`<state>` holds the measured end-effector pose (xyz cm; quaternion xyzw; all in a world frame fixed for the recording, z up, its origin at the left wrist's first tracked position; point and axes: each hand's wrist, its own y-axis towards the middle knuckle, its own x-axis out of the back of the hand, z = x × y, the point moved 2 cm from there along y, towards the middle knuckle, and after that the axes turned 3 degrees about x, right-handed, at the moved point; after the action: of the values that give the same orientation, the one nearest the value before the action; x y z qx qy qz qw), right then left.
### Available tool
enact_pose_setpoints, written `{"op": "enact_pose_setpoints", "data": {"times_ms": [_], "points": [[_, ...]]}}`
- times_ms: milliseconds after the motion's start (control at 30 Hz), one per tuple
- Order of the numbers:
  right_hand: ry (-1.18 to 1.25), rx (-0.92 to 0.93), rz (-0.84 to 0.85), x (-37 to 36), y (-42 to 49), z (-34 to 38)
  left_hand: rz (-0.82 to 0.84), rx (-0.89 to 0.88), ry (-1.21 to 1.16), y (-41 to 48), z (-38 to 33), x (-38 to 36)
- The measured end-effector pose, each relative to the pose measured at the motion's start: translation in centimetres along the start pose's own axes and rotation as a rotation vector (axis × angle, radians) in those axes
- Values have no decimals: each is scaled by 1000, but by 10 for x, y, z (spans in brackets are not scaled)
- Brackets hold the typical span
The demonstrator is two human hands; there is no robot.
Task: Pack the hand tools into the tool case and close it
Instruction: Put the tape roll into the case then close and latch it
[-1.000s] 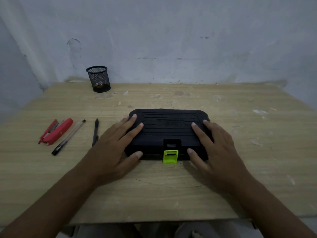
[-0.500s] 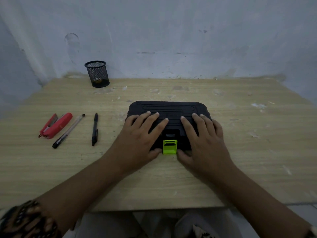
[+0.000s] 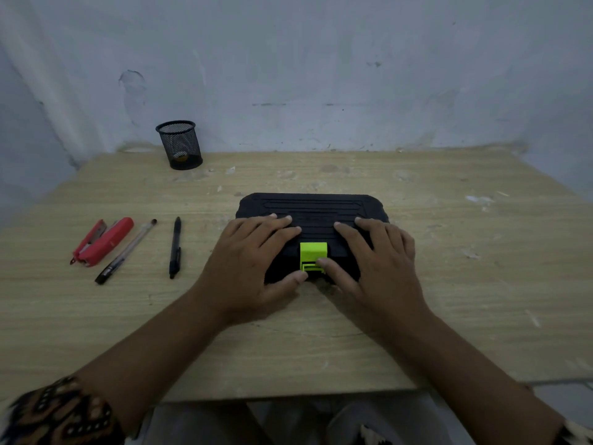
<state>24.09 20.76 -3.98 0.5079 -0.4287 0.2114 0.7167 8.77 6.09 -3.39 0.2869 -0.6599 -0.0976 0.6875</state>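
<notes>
Latch [image 3: 313, 255] has flipped up since half a second ago: the green tab was hanging off the case's front edge, now it's lying up against the lid. Both thumbs have shifted in onto it.

Near edge: patterned sleeve [image 3: 61, 412] is showing at lower left, both forearms are reaching forward over the counter [image 3: 449, 316].

Left hand [image 3: 253, 264] is lying flat and spread on the left half of the tool case [image 3: 309, 205], fingers fanned over the ribbed lid, thumb tip touching the latch's lower left corner. Not gripping anything.

Right hand [image 3: 375, 261] is mirroring it on the right half, fingers spread and flat, thumb pressing on the latch's lower right part.

Case is sitting shut at counter centre, lid down.

Left of the case, apart from it: black pen [image 3: 175, 248], then clear pen [image 3: 126, 252], then red stapler [image 3: 102, 240].

Far left by the wall: black mesh pen cup [image 3: 179, 144], standing upright.
</notes>
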Motion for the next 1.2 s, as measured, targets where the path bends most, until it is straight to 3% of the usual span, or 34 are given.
{"op": "enact_pose_setpoints", "data": {"times_ms": [100,300,467,567,800,1000,1100,1200], "points": [[-5,-8,-8,-1,-3,5,-29,97,-21,3,-5,2],[-43,49,122,0,-7,4,-8,85,-19,8,-3,1],[43,183,-62,0,-5,10,-73,92,-43,21,-1,-4],[48,251,-64,-5,-9,9,-127,157,-99,33,4,-6],[150,176,66,-10,-16,11,-37,109,-65,31,7,-9],[204,140,8,-5,-7,10,18,80,3,31,10,-10],[186,84,-4,-3,8,8,15,88,-8,31,10,-10],[113,70,98,-9,19,2,7,117,-26,29,8,-11]]}}
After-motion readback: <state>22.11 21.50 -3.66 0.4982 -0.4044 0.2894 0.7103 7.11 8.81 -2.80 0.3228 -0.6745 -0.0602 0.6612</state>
